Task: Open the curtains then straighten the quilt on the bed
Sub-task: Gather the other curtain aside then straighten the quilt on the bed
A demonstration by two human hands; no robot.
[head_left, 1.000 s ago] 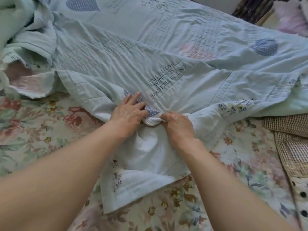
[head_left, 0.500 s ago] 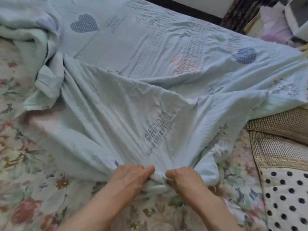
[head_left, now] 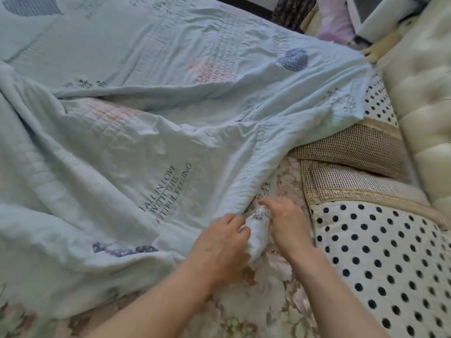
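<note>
While 2 bare hands meet near the lower middle of the view, the pale blue-green quilted cotton quilt [head_left: 146,57] lies spread but rumpled over the floral-printed bed sheet [head_left: 258,311]. It covers most of the sheet from the left edge of the view to the far side. Deep folds run across its middle, and dark printed lettering faces up just beyond the hands. Blue dotted heart patches and faded pink patches show on its top.

The left hand [head_left: 219,247] and the right hand [head_left: 285,228] sit just beside each other, with a bunched piece of the quilt's near edge between them. The left hand's fingers [head_left: 238,222] curl round that bunch from the left. The right hand's fingers [head_left: 268,203] bend in and pinch the same bunch from the right. From the bunch the fabric pulls away in taut creases toward the far right corner.

To the right of the hands, a white pillow with dark polka dots [head_left: 390,264] lies on the sheet. Beyond it lies a tan checked pillow with a gold trim band [head_left: 353,147], and the quilt's right edge laps over that pillow's far end. A cream tufted headboard [head_left: 427,106] stands along the right side.
</note>
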